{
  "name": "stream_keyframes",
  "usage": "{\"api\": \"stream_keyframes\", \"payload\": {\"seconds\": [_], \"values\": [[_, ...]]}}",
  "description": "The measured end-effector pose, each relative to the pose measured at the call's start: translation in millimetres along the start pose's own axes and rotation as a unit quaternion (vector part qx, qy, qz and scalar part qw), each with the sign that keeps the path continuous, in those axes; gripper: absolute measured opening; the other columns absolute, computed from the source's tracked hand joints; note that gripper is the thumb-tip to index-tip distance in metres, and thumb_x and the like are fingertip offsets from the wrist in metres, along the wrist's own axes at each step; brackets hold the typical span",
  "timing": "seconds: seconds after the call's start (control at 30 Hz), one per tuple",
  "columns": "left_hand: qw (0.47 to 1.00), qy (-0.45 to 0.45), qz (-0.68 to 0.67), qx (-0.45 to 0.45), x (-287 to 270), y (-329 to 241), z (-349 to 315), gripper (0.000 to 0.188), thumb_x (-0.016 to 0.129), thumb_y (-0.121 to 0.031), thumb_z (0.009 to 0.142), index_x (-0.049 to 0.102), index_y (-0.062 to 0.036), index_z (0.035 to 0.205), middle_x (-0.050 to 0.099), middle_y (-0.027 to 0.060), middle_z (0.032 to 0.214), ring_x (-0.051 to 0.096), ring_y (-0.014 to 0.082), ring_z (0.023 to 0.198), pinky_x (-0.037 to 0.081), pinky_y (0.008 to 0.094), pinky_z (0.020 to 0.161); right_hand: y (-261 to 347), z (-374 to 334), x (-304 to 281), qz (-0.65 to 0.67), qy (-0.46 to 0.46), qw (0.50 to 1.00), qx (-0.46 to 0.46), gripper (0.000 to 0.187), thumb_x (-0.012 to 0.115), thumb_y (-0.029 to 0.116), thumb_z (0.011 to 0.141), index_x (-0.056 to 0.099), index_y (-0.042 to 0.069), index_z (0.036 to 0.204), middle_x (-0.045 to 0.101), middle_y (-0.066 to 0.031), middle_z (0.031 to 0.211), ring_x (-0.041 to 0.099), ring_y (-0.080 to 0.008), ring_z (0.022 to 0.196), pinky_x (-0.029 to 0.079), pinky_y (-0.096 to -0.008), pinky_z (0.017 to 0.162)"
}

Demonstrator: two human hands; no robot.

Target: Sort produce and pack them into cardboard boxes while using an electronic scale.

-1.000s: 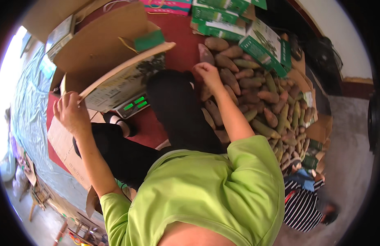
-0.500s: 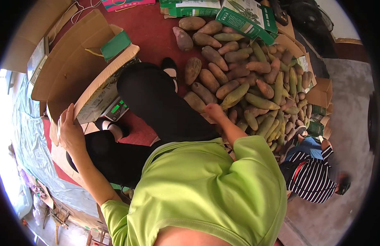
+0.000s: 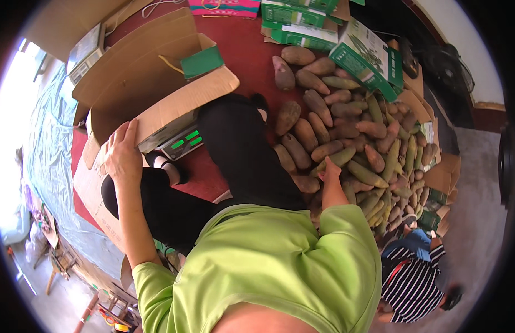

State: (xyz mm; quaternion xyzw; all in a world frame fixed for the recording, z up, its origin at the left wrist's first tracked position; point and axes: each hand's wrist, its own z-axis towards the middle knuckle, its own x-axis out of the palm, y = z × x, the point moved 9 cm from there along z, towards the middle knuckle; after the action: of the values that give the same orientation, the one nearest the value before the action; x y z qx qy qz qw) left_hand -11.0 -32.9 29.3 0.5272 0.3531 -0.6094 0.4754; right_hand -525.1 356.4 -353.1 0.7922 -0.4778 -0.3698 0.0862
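Well, tubers (image 3: 371, 129) crowd the red surface (image 3: 243, 47), near grey floor (image 3: 479, 166)

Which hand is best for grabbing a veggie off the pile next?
Probably the right hand: it's at the vegetable pile, right by a green one. The left hand is at the cardboard box.

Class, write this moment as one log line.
left hand: touching open brown cardboard box; right hand: at elongated green tuber; rest: green-lit electronic scale
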Motion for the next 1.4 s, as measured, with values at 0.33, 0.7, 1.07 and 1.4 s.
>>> {"api": "stream_keyframes", "payload": {"seconds": [0.33,0.7,1.07,1.4], "values": [[1.000,0.005,-0.010,-0.015,-2,6,-2,0.040,0.052,-0.003,0.079,0.063,-0.0160,0.116,0.063,0.0035,0.113,0.058,0.0233,0.106,0.044,0.0380,0.093,32,-35,29,0.221,0.062,0.972,0.044,0.035,0.073,0.034,0.077,0.059,0.012,0.100,0.059,-0.0069,0.090,0.054,-0.0225,0.067,0.040,-0.0333,0.052],[1.000,0.000,-0.027,-0.004,1,7,-1,0.036,0.052,-0.008,0.081,0.064,-0.0157,0.114,0.063,0.0035,0.111,0.059,0.0228,0.104,0.044,0.0373,0.091,231,-346,160,0.003,0.483,0.799,-0.357,0.035,0.068,0.019,0.081,0.061,0.001,0.111,0.059,-0.0004,0.089,0.051,-0.0075,0.072,0.039,-0.0222,0.060],[0.999,0.003,-0.032,-0.001,-2,8,-4,0.035,0.052,-0.008,0.081,0.064,-0.0156,0.113,0.063,0.0031,0.110,0.060,0.0230,0.102,0.044,0.0375,0.090,245,-572,270,-0.275,0.376,0.476,-0.746,0.043,0.069,0.031,0.075,0.064,0.005,0.108,0.068,-0.0151,0.096,0.065,-0.0265,0.090,0.050,-0.0345,0.078],[0.999,0.032,-0.033,-0.017,-3,9,-3,0.041,0.052,-0.004,0.079,0.063,-0.0192,0.115,0.063,0.0007,0.110,0.059,0.0216,0.103,0.045,0.0364,0.089,170,-600,328,-0.484,0.258,0.261,-0.794,0.019,0.062,0.013,0.072,0.070,0.003,0.086,0.068,-0.0170,0.091,0.066,-0.0318,0.088,0.054,-0.0414,0.073]]}}
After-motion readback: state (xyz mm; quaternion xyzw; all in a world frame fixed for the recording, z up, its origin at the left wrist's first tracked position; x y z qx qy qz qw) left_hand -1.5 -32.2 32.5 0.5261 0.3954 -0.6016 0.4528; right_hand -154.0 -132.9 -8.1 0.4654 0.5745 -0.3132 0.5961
